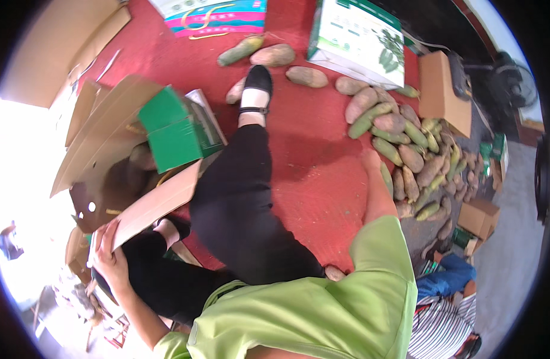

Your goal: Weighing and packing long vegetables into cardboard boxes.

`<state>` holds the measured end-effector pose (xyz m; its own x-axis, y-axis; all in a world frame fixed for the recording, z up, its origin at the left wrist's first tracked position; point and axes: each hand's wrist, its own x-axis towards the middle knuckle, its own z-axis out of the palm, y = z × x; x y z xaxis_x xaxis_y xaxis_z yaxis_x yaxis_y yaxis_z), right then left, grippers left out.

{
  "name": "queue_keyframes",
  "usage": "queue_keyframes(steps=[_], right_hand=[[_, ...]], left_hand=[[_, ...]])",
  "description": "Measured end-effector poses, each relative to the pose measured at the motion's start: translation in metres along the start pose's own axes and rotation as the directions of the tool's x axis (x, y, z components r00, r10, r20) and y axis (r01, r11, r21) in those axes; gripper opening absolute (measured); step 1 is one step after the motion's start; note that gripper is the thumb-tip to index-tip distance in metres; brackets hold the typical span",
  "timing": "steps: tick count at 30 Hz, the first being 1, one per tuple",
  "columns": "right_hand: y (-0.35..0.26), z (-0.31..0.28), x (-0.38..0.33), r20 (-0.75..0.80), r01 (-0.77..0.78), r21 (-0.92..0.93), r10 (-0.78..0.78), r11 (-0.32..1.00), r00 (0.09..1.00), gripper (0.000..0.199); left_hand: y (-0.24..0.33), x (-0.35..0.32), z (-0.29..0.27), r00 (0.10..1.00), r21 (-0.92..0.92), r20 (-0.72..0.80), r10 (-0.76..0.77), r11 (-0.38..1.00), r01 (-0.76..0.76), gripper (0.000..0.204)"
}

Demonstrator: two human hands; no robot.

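Around us on the red mat we see a heap of green and brown gourds at right of the frame, a white-and-green carton at top, and a brown box beside it. Our black-trousered leg crosses the centre, partly hiding the open cardboard box at left, where green cartons sit. Our left hand, lower left, grips the box's front flap at its end. Our right hand reaches into the gourd heap; we cannot tell its grip.
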<state>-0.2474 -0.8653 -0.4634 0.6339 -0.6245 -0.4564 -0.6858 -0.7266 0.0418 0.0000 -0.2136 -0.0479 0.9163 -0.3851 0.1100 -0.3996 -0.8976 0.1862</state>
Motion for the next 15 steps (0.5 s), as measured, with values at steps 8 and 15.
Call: queue_keyframes(steps=[8,15], right_hand=[[-0.007,0.022,-0.09,-0.06,-0.159,0.6,0.242,0.784,0.968,0.025],[-0.021,-0.032,-0.132,0.083,-0.213,0.95,0.476,0.227,0.876,0.02]], left_hand=[[0.004,0.008,-0.007,0.999,0.013,-0.013,0.043,0.999,-0.043,0.033],[0.0,0.004,-0.011,0.999,0.009,-0.019,0.044,0.999,-0.044,0.032]])
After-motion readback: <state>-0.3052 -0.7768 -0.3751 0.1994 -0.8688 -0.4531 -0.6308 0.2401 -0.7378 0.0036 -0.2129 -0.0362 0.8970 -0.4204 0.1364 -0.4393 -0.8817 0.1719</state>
